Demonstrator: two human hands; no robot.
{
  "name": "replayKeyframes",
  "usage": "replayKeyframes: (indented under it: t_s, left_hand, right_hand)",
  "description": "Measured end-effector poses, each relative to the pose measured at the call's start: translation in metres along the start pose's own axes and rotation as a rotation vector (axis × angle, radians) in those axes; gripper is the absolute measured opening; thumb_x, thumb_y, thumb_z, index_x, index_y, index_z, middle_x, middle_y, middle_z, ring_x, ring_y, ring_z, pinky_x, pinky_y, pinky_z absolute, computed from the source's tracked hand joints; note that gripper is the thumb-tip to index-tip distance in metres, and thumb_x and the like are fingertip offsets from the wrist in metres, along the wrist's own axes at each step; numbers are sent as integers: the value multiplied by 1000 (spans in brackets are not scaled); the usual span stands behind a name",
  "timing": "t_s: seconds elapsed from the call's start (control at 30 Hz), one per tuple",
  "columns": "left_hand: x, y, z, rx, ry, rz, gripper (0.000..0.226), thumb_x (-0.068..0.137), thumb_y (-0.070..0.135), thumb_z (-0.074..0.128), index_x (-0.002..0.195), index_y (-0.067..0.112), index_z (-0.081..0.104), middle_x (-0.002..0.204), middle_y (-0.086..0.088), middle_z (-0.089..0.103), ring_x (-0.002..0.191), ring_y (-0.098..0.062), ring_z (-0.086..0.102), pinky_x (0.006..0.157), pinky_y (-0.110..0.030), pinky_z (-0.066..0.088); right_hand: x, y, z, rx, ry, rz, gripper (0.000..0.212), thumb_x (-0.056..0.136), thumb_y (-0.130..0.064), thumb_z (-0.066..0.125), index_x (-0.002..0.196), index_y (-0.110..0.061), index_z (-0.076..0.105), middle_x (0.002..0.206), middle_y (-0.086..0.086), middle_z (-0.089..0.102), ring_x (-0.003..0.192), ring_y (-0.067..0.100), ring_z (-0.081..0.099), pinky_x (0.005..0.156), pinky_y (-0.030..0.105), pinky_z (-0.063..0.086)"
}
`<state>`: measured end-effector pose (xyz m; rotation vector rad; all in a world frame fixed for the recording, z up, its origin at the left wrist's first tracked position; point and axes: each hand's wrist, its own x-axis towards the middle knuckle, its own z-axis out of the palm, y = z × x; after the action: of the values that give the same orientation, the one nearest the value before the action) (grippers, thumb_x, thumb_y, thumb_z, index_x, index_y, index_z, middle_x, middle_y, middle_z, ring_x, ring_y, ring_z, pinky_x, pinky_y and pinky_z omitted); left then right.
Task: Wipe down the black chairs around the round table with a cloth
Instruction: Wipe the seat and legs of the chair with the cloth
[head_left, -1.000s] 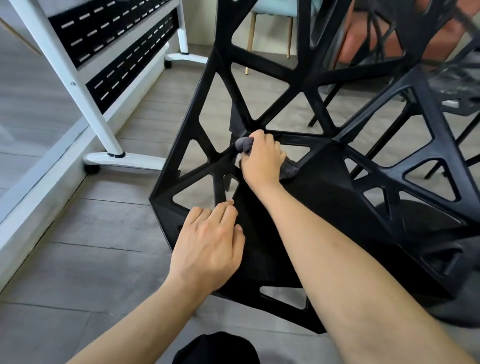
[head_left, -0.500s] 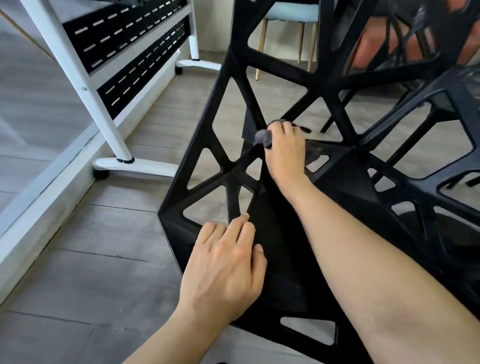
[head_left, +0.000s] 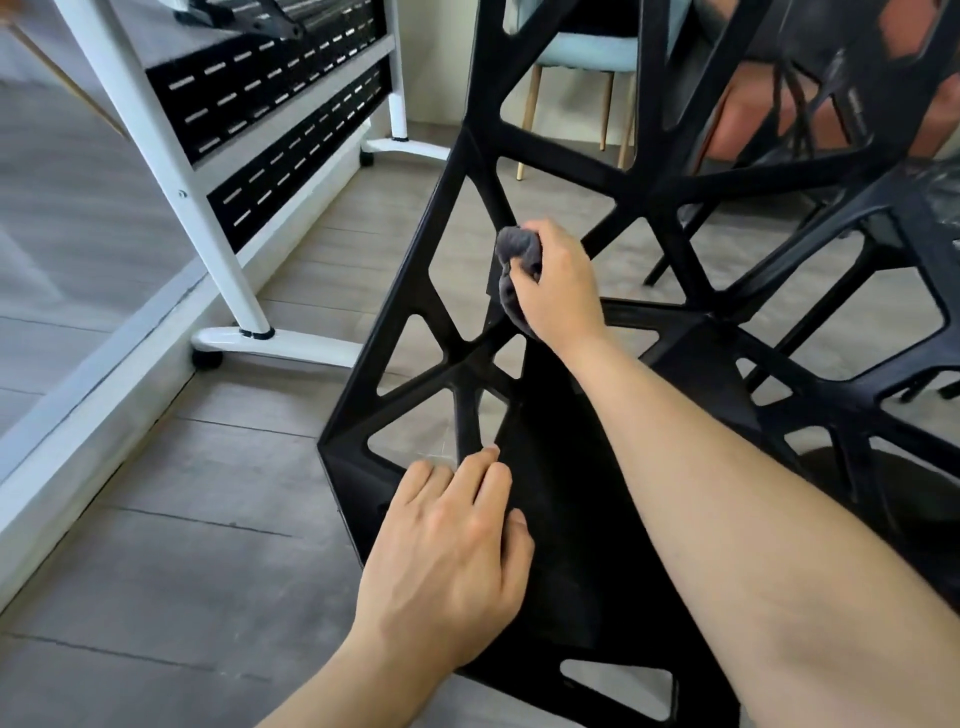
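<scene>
Cloth (head_left: 514, 249): soft, light, bunched in right hand (head_left: 558, 291) grip, frame centre | black chair (head_left: 415, 291): rigid struts | left hand (head_left: 447, 566): spread flat, bracing seat.

Black lattice chair (head_left: 571, 519), centre frame. Right hand (head_left: 558, 283), centre, clutching grey cloth (head_left: 514, 254) against a backrest strut. Left hand (head_left: 447, 561), lower centre, flat on seat edge. White-framed desk (head_left: 156, 130), upper left. Grey plank floor (head_left: 182, 519).
</scene>
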<state>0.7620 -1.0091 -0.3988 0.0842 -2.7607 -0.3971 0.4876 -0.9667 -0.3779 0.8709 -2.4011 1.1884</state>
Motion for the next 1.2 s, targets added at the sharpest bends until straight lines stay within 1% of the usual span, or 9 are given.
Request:
replayKeyframes:
  t_s: [0.13, 0.33, 0.5, 0.6, 0.7, 0.97, 1.03, 1.13, 1.2]
  left_hand:
    - [-1, -2, 2, -9, -3, 2, 23, 93, 29, 47, 92, 14, 64, 119, -6, 68, 71, -20, 56, 83, -36, 43]
    - [3, -2, 0, 3, -15, 1, 21, 92, 27, 46, 92, 15, 62, 118, -5, 68, 72, -21, 58, 81, -36, 42]
    - [2, -3, 1, 4, -29, -11, 23, 93, 26, 43, 93, 14, 63, 120, -4, 68, 72, -23, 60, 81, -37, 42]
    - [0, -2, 0, 5, -39, -14, 23, 93, 26, 44, 95, 13, 63, 122, -5, 67, 73, -24, 61, 83, -38, 42]
    - [3, 0, 2, 5, -30, -11, 26, 95, 27, 42, 96, 12, 63, 120, -6, 67, 73, -25, 60, 83, -39, 43]
    - [3, -3, 2, 29, -16, 25, 26, 95, 23, 41, 95, 8, 63, 113, -8, 67, 71, -29, 60, 81, -41, 42]
    - [2, -5, 2, 33, -14, 35, 27, 94, 22, 41, 95, 8, 63, 116, -8, 68, 73, -29, 61, 81, -40, 42]
    - [1, -4, 4, 27, -5, 28, 26, 94, 21, 41, 94, 8, 64, 117, -8, 69, 72, -28, 62, 81, -40, 42]
    - [2, -1, 5, 16, 9, 19, 25, 93, 21, 42, 93, 8, 63, 113, -8, 69, 70, -29, 60, 80, -41, 42]
  right_hand:
    - [-20, 23, 0, -394, -54, -80, 24, 84, -12, 64, 108, -8, 59, 106, 12, 64, 99, 35, 57, 86, 45, 46]
    - [-4, 2, -21, -578, -358, 165, 12, 96, -30, 57, 99, -19, 57, 106, 9, 68, 106, 32, 60, 84, 41, 50]
    - [-56, 25, -51, -604, -197, 170, 22, 90, -40, 63, 95, -19, 60, 98, 6, 67, 95, 30, 58, 77, 40, 44]
    - [-84, 57, -82, -827, -47, 176, 26, 92, -41, 59, 104, -19, 64, 107, 7, 65, 104, 33, 57, 88, 44, 41]
    - [-86, 72, -94, -712, 65, 327, 32, 96, -36, 56, 114, -11, 65, 120, 12, 63, 113, 36, 58, 95, 46, 44]
    - [-97, -12, -28, -271, -334, 72, 40, 93, -25, 61, 132, -14, 61, 131, 7, 63, 121, 30, 56, 105, 43, 42]
    - [-104, 1, -49, -354, -313, 84, 34, 91, -22, 59, 124, -13, 64, 125, 9, 65, 116, 33, 58, 99, 45, 45]
    - [-107, 50, -103, -635, -88, 311, 18, 91, -23, 57, 102, -11, 64, 110, 15, 66, 104, 40, 61, 87, 47, 47]
    - [-106, 69, -125, -657, 1, 393, 14, 92, -22, 58, 96, -10, 64, 106, 16, 67, 102, 41, 61, 85, 47, 47]
